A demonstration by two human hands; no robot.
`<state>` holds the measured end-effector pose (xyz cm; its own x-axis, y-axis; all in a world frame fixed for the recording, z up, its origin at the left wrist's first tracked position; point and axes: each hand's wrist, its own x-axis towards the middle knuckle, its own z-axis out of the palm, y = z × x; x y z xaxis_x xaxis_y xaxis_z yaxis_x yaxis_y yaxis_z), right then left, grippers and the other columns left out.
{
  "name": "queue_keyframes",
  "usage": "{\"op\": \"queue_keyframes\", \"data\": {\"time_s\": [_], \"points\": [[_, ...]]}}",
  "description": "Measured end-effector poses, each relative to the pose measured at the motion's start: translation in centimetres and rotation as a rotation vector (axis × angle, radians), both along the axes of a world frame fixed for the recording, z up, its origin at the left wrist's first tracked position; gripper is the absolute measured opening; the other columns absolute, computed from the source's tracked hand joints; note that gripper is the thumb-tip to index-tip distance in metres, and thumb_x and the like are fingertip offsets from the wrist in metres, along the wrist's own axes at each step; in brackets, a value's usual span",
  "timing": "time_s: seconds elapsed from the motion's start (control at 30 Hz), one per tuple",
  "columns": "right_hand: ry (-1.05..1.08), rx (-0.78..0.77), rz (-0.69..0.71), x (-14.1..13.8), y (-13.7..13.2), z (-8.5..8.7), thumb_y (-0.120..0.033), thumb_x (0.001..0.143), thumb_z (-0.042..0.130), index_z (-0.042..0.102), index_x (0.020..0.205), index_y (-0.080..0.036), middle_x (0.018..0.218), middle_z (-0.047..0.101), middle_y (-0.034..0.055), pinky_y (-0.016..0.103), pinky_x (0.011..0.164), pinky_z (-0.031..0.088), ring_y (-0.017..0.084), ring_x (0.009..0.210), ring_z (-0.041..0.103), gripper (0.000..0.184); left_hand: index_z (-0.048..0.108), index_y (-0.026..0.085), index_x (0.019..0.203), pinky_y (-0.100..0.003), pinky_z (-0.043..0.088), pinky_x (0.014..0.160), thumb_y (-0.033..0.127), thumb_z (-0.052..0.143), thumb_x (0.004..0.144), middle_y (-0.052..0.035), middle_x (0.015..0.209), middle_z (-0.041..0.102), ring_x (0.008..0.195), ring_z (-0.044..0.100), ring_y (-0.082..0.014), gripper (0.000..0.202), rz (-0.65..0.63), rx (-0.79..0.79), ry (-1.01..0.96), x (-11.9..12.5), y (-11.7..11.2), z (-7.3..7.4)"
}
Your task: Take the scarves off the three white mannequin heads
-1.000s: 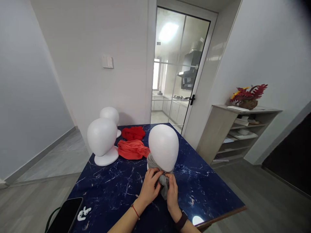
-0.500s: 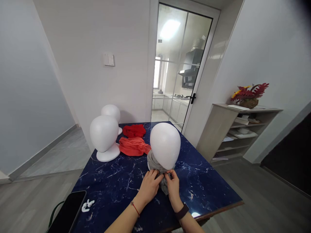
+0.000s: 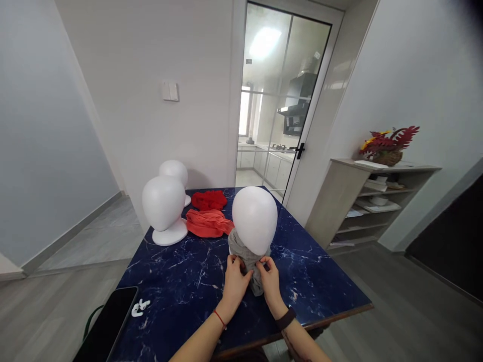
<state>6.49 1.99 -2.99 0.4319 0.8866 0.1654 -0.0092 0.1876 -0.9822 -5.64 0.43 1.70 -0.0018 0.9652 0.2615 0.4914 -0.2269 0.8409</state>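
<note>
A white foam mannequin head [image 3: 254,218] stands near the middle of the dark blue marble table [image 3: 181,281]. A grey scarf [image 3: 247,254] is wrapped round its neck and hangs down in front. My left hand [image 3: 234,281] pinches the scarf on its left side. My right hand [image 3: 270,279] pinches it on the right side. Both hands sit just below the head's chin, fingers closed on the cloth.
Two more white foam heads [image 3: 163,208] [image 3: 174,173] stand at the back left. An orange cloth [image 3: 207,223] and a red cloth [image 3: 209,199] lie behind. A black phone [image 3: 107,327] and a small white object [image 3: 141,307] lie front left. A shelf unit [image 3: 362,201] stands right.
The view has shifted slightly back and up. Both hands have moved a little up the scarf toward the head's neck, still gripping it.
</note>
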Motion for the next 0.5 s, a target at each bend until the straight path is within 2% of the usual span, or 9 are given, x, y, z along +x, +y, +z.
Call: {"op": "queue_keyframes", "data": {"time_s": [0.13,0.23,0.37,0.5], "points": [[-0.018,-0.002,-0.036,0.5,0.1,0.3,-0.029,0.065,0.059,0.051,0.072,-0.019,0.067,0.052,-0.0029,0.024,0.06,0.037,0.013,0.061,0.046,0.015,0.057,0.014,0.088,-0.033,0.044,0.074,0.011,0.053,0.066,-0.0045,0.087,0.047,0.074,0.052,-0.0174,0.022,0.105,-0.027,-0.113,-0.1,0.0,-1.1],[0.01,-0.016,-0.086,0.8,0.1,0.7,-0.029,0.063,0.059,0.05,0.07,-0.019,0.063,0.051,-0.0039,0.023,0.058,0.036,0.012,0.059,0.044,0.016,0.059,0.015,0.079,-0.033,0.043,0.074,0.01,0.053,0.063,-0.0033,0.083,0.048,0.071,0.051,-0.0173,0.018,0.166,-0.067,-0.246,-0.6,0.1,-1.9],[0.192,-0.095,-0.093,0.6,-0.1,0.8,-0.032,0.061,0.06,0.047,0.071,-0.019,0.061,0.049,-0.0049,0.022,0.051,0.034,0.01,0.053,0.042,0.02,0.053,0.018,0.069,-0.03,0.044,0.068,0.012,0.054,0.063,-0.0004,0.071,0.051,0.066,0.052,-0.0157,0.009,0.192,-0.187,-0.471,-0.5,0.5,-3.0],[0.329,-0.16,-0.1,-0.8,-0.4,0.1,-0.035,0.061,0.06,0.046,0.076,-0.02,0.06,0.048,-0.0061,0.021,0.048,0.035,0.01,0.049,0.042,0.025,0.047,0.019,0.087,-0.029,0.047,0.063,0.017,0.045,0.073,-0.0041,0.078,0.06,0.067,0.06,-0.0156,0.014,0.224,-0.26,-0.649,0.7,0.3,-3.6]]}}
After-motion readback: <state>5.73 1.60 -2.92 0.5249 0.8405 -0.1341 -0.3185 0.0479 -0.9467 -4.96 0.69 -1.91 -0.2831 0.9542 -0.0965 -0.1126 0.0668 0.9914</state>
